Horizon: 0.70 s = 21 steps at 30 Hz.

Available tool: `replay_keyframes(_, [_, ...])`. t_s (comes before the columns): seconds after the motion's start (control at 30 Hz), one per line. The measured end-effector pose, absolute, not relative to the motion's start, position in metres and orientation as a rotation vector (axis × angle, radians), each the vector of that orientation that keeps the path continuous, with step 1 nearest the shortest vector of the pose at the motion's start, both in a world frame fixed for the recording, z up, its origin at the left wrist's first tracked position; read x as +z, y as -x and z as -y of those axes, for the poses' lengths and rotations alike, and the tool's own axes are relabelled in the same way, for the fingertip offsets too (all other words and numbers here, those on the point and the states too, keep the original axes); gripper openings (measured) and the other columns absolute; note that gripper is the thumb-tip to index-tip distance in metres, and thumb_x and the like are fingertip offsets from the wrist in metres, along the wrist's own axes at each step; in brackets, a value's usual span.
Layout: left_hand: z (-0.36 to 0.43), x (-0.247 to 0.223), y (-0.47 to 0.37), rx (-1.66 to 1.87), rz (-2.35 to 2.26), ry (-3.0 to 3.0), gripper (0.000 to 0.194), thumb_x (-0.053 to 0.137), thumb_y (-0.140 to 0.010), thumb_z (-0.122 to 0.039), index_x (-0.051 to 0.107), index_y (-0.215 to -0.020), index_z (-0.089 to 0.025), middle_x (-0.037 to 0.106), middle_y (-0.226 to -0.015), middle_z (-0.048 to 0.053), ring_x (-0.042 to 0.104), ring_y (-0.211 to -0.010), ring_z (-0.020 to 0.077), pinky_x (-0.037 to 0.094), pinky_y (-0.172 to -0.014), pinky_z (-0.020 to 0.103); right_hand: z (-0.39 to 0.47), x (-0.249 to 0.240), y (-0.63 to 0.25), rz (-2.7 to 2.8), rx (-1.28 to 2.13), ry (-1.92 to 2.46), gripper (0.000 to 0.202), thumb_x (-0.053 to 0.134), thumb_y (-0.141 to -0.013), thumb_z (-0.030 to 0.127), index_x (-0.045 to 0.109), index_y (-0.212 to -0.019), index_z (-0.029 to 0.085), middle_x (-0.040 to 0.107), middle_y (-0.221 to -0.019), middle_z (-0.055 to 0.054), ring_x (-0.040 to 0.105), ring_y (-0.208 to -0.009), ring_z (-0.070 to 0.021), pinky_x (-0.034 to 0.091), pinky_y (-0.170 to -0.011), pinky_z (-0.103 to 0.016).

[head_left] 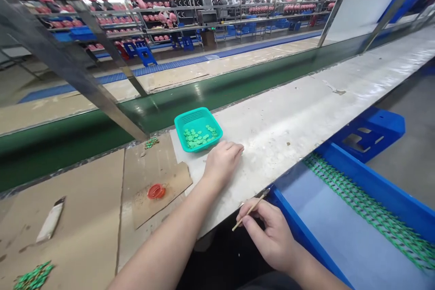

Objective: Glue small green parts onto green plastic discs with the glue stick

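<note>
My left hand (221, 163) is over the pale worktop, palm down, with its fingers bent and pressed together; whatever may be under the fingertips is hidden. Just beyond it stands a teal plastic basket (183, 138) holding many small flat green discs (195, 139). Between the thumb and fingers of my right hand (270, 235), at the worktop's near edge, is a thin paintbrush (249, 210) with a wooden handle and a dark tip pointing away to the right. To the left, a small red-orange dish (156, 191) sits on a stained cardboard piece (178, 181).
A blue tray (306, 240) at the right holds rows of small green pieces (367, 208). Small green piles (33, 276) and a whitish bar (50, 219) lie on cardboard at left. A metal post (84, 72) and green belt (204, 90) run beyond the worktop.
</note>
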<state>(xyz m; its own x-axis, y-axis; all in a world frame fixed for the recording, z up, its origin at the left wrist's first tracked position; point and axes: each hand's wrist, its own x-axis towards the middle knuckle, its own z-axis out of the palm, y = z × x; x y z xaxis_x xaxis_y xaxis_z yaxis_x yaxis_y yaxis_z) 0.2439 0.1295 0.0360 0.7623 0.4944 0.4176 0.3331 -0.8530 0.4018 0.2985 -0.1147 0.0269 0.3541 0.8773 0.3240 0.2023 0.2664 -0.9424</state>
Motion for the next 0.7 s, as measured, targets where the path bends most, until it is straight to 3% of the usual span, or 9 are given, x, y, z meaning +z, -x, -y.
replay_keyframes(0.17, [-0.134,0.035,-0.245,0.742,-0.657,-2.671,0.027,0.078,-0.117,-0.046,0.080,-0.126,-0.021,0.082,-0.125,0.008,0.079,-0.107,0.0209,0.072,-0.100,0.043,0.122,0.025,-0.308,1.116,0.624,1.281,0.013,0.066,-0.115,0.024,0.078,-0.111,0.025,0.084,-0.101,-0.006,0.085,-0.089,-0.0210,0.073,-0.085,-0.030])
replay_keyframes(0.33, [-0.093,0.057,-0.173,0.862,-0.755,-2.588,0.025,0.066,-0.122,-0.037,0.085,-0.130,-0.024,0.088,-0.119,0.008,0.085,-0.110,0.0218,0.071,-0.100,0.038,0.127,0.024,-0.309,1.176,0.657,1.312,0.017,0.061,-0.122,0.029,0.077,-0.116,0.026,0.083,-0.106,-0.007,0.085,-0.098,-0.0220,0.072,-0.094,-0.033])
replay_keyframes(0.4, [-0.064,0.069,-0.129,0.899,-0.808,-2.544,0.028,0.063,-0.122,-0.038,0.089,-0.121,-0.028,0.091,-0.112,0.005,0.087,-0.099,0.0193,0.070,-0.090,0.030,0.124,0.025,-0.306,1.184,0.685,1.300,0.020,0.062,-0.123,0.028,0.073,-0.139,0.029,0.081,-0.101,-0.004,0.083,-0.090,-0.0200,0.071,-0.087,-0.031])
replay_keyframes(0.5, [-0.024,0.079,-0.058,0.970,-0.965,-2.464,0.027,0.067,-0.119,-0.038,0.089,-0.107,-0.028,0.090,-0.098,0.002,0.084,-0.079,0.0168,0.065,-0.070,0.024,0.119,0.030,-0.299,1.181,0.665,1.224,0.063,0.063,-0.121,0.022,0.044,-0.178,0.039,0.075,-0.089,0.005,0.079,-0.079,-0.0169,0.071,-0.079,-0.027])
replay_keyframes(0.53, [-0.015,0.079,-0.033,0.989,-1.041,-2.431,0.027,0.068,-0.117,-0.038,0.088,-0.102,-0.027,0.091,-0.097,0.002,0.084,-0.075,0.0168,0.064,-0.066,0.023,0.117,0.033,-0.298,1.210,0.649,1.206,0.067,0.063,-0.120,0.020,0.043,-0.180,0.042,0.073,-0.087,0.007,0.079,-0.077,-0.0158,0.071,-0.077,-0.026])
replay_keyframes(0.6, [-0.005,0.072,0.015,1.016,-1.254,-2.326,0.033,0.072,-0.114,-0.051,0.090,-0.097,-0.029,0.092,-0.097,0.003,0.086,-0.077,0.0200,0.067,-0.068,0.025,0.112,0.039,-0.297,1.321,0.620,1.192,0.052,0.063,-0.119,0.017,0.064,-0.165,0.042,0.078,-0.089,0.005,0.082,-0.078,-0.0146,0.071,-0.078,-0.024])
replay_keyframes(0.7, [-0.005,0.054,0.082,1.034,-1.642,-2.134,0.050,0.075,-0.104,-0.077,0.092,-0.093,-0.031,0.093,-0.099,0.004,0.089,-0.083,0.0258,0.072,-0.074,0.030,0.102,0.045,-0.298,1.465,0.582,1.187,0.037,0.057,-0.120,0.014,0.081,-0.138,0.034,0.092,-0.111,-0.003,0.093,-0.099,-0.0188,0.075,-0.092,-0.028])
